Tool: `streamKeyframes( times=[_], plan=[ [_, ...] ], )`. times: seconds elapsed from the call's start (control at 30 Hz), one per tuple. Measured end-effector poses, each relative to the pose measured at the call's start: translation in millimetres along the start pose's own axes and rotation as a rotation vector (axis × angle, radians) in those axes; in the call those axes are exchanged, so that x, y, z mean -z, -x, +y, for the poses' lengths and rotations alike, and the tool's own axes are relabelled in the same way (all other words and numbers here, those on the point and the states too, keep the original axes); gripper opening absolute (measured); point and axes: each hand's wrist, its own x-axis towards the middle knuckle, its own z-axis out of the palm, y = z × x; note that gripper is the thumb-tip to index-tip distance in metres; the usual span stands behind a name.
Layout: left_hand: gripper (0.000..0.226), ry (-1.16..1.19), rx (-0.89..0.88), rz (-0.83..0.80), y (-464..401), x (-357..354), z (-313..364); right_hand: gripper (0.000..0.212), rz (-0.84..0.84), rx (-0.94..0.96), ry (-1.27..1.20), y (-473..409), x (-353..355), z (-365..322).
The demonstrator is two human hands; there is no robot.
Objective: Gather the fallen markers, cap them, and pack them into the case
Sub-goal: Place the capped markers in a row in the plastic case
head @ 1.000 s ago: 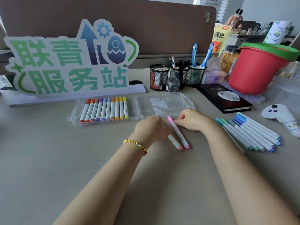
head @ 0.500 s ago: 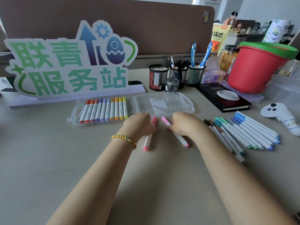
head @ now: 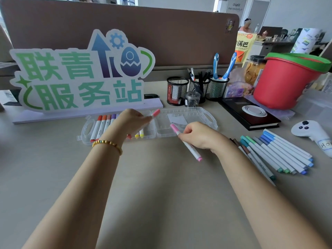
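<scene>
Markers mid-pack: left hand pinches a salmon marker over the open case, while right hand grasps a pink marker near the desk. Next it probably needs slotting beside the yellow ones; a loose pile waits.

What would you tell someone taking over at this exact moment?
Left hand: holds a pink marker over the open clear case, above its left tray.
Right hand: holds a second pink marker, its lower end near the desk, just in front of the case's right half.
Done: a row of capped markers, red through yellow, lies in the left tray.
Left: place both pink markers, then pack the pile of blue, green and brown markers lying on the desk to the right. Right tray holds no markers, only a paper slip.
</scene>
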Motion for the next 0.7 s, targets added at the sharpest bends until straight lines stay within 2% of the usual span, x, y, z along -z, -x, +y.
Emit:
streamKeyframes(
  times=[0.2, 0.37, 0.57, 0.7],
  plan=[
    [0.052, 0.364, 0.164, 0.049, -36.0, -8.0, -7.7, 0.020, -0.009, 0.019, -0.109, -27.2, -8.7, -6.5],
    [0.056, 0.086, 0.162, 0.094, -58.8, -22.2, -12.0, 0.019, 0.018, 0.032, -0.160, -44.8, -5.6, -11.0],
    [0.031, -0.194, 0.065, 0.160, -64.2, -32.2, -18.1, 0.018, 0.009, 0.042, -0.185, -56.7, -1.1, -15.7],
    [0.025, -0.286, 0.005, 0.191, -63.5, -36.0, -22.0, 0.019, -0.009, 0.043, -0.199, -61.6, -5.9, -17.0]
  ],
)
